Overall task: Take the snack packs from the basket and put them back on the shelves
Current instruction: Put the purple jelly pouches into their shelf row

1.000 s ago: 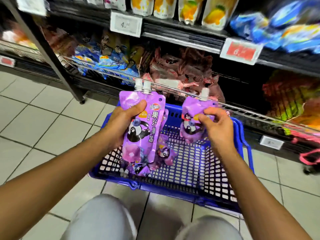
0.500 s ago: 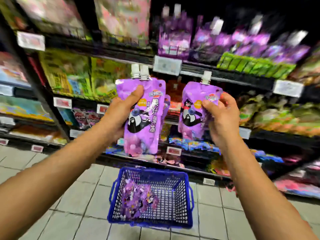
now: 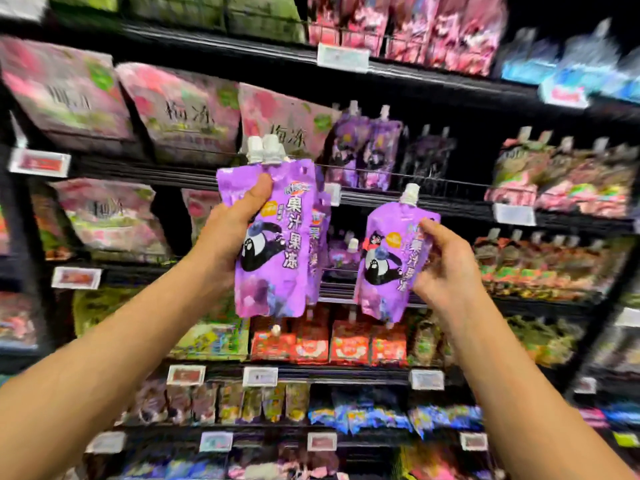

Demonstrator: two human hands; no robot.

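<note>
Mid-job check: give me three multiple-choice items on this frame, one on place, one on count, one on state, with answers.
1. Where do matching purple pouches already stand?
A. On the shelf above and between the two hands
B. On the bottom shelf
C. On the floor

2. How many white caps show above the left hand's pouches?
A. None
B. Two
C. Five

3. What is the right hand doing?
A. Hanging open and idle
B. Pressing flat on a price tag
C. Gripping a single purple pouch by its right edge

Answers: 1 A, purple spouted packs stand behind the shelf rail there. 2 B, two caps sit side by side above the left hand. 3 C, fingers curl round the pouch edge.
</note>
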